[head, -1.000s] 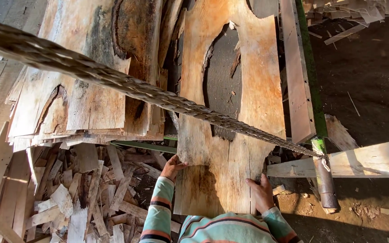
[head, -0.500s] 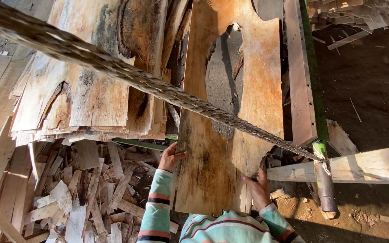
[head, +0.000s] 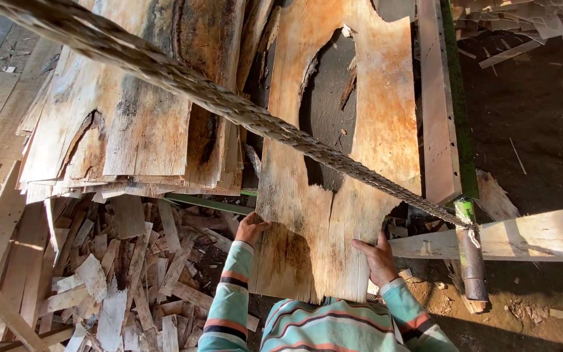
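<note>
1. The stack of veneer sheets [head: 125,111] fills the upper left, from about 9 to 12 o'clock of the view, its ragged lower edges overhanging a heap of wood scraps [head: 105,274] at 8 o'clock.
2. The wooden sheet [head: 337,163] in hand is a long, thin slab with a large dark hole in its upper half. Its long axis runs from 6 to 12 o'clock, straight away from the person, and its near end lies between the two hands.
3. A thick rope [head: 242,114] crosses over the sheet on a slant from 10 to 4 o'clock, ending at a metal post [head: 472,254] beside a pale plank [head: 529,234].
4. A narrow board [head: 436,104] lies just beside the sheet's right edge, parallel to it.
5. The right hand [head: 378,259] has its grip clamped on the sheet's right edge, at 3 o'clock of the near end.
6. The left hand [head: 250,228] has its grip closed on the left edge, at 9 o'clock, a little farther up the sheet than the right. Both hands sit equally close to the sheet, one per side.
</note>
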